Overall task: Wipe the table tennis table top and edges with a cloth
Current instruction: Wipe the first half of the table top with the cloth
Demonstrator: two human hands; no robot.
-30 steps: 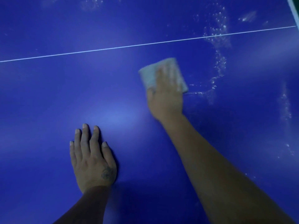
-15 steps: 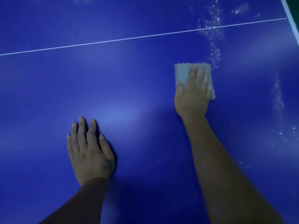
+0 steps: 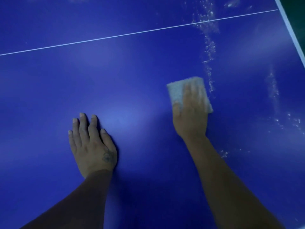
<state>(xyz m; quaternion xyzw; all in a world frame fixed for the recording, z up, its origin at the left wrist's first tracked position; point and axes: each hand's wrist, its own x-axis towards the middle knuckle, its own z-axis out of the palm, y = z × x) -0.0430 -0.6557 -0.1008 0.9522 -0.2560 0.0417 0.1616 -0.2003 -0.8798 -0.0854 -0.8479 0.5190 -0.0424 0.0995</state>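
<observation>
Under the right grip (image 3: 191, 116), whose fingers (image 3: 188, 96) lie flat rather than curled, the pale folded cloth (image 3: 176, 91) is pressed onto the blue surface (image 3: 132, 80), while the left grip (image 3: 92, 144) rests well to its left, palm down, holding nothing. Just past the cloth's right side runs a trail of white specks (image 3: 209, 52), probably droplets or dust though blur leaves that unsure, with more scattered toward the white edge (image 3: 290, 30). Wiping well here likely means even pressure through the whole palm and overlapping passes outward across those specks, with the cloth kept flat.
</observation>
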